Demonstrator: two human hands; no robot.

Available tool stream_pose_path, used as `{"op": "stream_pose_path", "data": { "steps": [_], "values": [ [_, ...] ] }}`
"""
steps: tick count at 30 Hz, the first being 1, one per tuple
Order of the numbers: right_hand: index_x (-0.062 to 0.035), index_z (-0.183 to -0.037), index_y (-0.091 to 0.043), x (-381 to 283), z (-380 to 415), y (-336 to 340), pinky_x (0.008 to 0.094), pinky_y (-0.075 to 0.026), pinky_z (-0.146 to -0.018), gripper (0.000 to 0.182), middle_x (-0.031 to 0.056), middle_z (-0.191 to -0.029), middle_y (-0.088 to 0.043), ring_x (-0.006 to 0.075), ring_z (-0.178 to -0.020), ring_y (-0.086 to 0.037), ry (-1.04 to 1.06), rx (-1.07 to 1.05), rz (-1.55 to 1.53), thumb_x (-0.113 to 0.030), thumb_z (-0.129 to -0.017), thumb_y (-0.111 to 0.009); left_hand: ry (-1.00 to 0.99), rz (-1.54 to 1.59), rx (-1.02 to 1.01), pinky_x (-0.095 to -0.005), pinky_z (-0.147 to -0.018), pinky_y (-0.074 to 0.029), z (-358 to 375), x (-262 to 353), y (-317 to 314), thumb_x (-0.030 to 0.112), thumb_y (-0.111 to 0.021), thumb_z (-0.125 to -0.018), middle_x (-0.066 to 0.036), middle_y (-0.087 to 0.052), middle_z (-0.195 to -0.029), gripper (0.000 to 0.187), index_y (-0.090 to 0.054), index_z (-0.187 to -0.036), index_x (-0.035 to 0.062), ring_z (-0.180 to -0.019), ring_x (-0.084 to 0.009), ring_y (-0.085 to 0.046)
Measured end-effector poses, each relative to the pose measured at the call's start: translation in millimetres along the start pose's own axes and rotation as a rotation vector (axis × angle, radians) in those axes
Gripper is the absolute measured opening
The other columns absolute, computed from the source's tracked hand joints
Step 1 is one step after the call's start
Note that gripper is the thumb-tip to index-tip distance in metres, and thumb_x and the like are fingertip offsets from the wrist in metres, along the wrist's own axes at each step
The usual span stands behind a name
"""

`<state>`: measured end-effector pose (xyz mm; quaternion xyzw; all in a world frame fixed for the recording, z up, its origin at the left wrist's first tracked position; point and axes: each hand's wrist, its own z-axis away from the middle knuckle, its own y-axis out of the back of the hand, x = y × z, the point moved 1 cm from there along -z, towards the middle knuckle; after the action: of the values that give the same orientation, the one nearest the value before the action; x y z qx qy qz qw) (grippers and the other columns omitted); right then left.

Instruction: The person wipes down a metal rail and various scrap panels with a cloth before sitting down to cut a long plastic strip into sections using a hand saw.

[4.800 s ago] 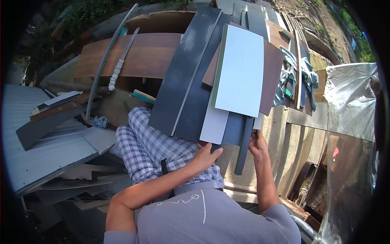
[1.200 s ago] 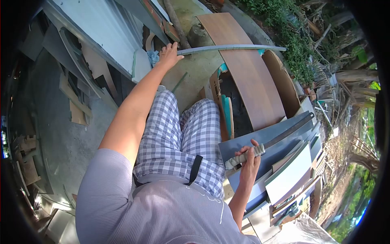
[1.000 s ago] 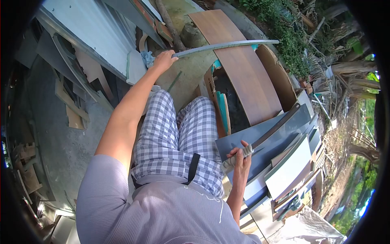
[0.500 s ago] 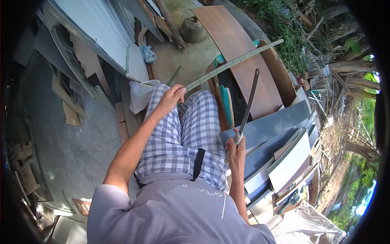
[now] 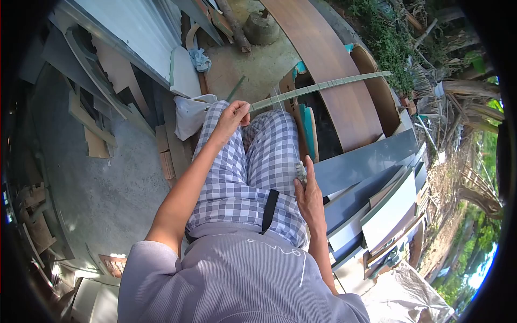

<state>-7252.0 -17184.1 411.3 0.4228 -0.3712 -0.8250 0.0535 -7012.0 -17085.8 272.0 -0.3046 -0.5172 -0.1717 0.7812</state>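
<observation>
My left hand (image 5: 234,117) is closed in a pinch on the near end of a long, thin green strip (image 5: 323,86) with evenly spaced cross marks. The strip reaches to the upper right, above my knees and over a brown board. My right hand (image 5: 309,196) is by my right thigh, index finger stretched out. Between its thumb and fingers shows the whitish wrapped handle (image 5: 300,171) of a long narrow blade. The blade itself is hardly visible now, only a faint streak above my right knee.
A curved brown board (image 5: 323,64) and an open carton (image 5: 371,70) lie ahead on the right. Grey and white panels (image 5: 371,156) are stacked at my right. Leaning boards (image 5: 102,102) and a white bag (image 5: 188,121) are on the left. A round concrete block (image 5: 261,28) stands ahead.
The narrow blade has swung from upright at the right towards the left, over my knee, and is now blurred. My right hand's grip has loosened. The strip has shifted slightly right and its far end lower.
</observation>
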Motion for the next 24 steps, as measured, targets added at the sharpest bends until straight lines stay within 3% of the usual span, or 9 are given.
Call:
{"op": "stream_pose_path", "data": {
  "steps": [3,9,11,18,20,24],
  "values": [
    [-0.0219,-0.139,-0.019,3,-6,-15,0.0452,-0.046,-0.083,0.059,0.0218,-0.12,-0.05,0.0389,-0.098,-0.057,0.081,-0.084,0.093,-0.015,-0.089,-0.049,-0.018,0.071,0.071,-0.021,-0.06,-0.045,-5,-5,6,0.037,-0.051,-0.09,-0.002,-0.057,-0.073,0.031,-0.052,-0.096,0.0063,-0.064,-0.0079,-0.054],
    [-0.0201,-0.137,-0.029,-11,-20,-41,0.0411,-0.043,-0.089,0.049,0.0181,-0.124,-0.049,0.0359,-0.108,-0.052,0.083,-0.158,0.079,-0.016,-0.091,-0.045,0.03,0.167,0.124,-0.0214,-0.06,-0.044,-4,-24,8,0.036,-0.046,-0.092,-0.002,-0.058,-0.075,0.029,-0.052,-0.096,0.0078,-0.063,-0.0072,-0.053],
    [-0.017,-0.136,-0.029,-10,-25,-49,0.044,-0.045,-0.079,0.054,0.0245,-0.108,-0.055,0.0398,-0.095,-0.056,0.233,-0.073,0.059,-0.007,-0.086,-0.047,-0.001,0.161,0.104,-0.0212,-0.059,-0.044,-3,-29,9,0.036,-0.047,-0.092,-0.001,-0.058,-0.074,0.029,-0.052,-0.096,0.0078,-0.063,-0.0068,-0.053],
    [-0.0164,-0.135,-0.03,-7,-36,-53,0.0433,-0.045,-0.081,0.053,0.0257,-0.111,-0.053,0.0404,-0.097,-0.055,0.16,-0.152,0.038,-0.007,-0.086,-0.047,-0.031,0.186,0.121,-0.0198,-0.057,-0.044,-2,-41,13,0.036,-0.051,-0.09,-0.001,-0.056,-0.071,0.031,-0.052,-0.095,0.0056,-0.061,-0.0068,-0.052],
    [-0.0254,-0.137,-0.028,-3,-37,-55,0.0419,-0.044,-0.084,0.051,0.0204,-0.116,-0.054,0.0366,-0.101,-0.056,0.11,-0.177,0.04,-0.015,-0.09,-0.045,-0.033,0.202,0.125,-0.0203,-0.057,-0.044,-1,-39,13,0.037,-0.051,-0.089,-0.001,-0.056,-0.071,0.032,-0.052,-0.096,0.0055,-0.061,-0.0071,-0.052],
    [-0.0252,-0.137,-0.028,2,-37,-59,0.042,-0.045,-0.084,0.051,0.0205,-0.115,-0.055,0.036,-0.1,-0.057,0.155,-0.144,0.033,-0.015,-0.09,-0.045,-0.017,0.272,0.127,-0.0214,-0.059,-0.045,-1,-41,11,0.038,-0.054,-0.088,-0.001,-0.055,-0.072,0.035,-0.051,-0.1,0.0053,-0.062,-0.0082,-0.053]
  ]
}}
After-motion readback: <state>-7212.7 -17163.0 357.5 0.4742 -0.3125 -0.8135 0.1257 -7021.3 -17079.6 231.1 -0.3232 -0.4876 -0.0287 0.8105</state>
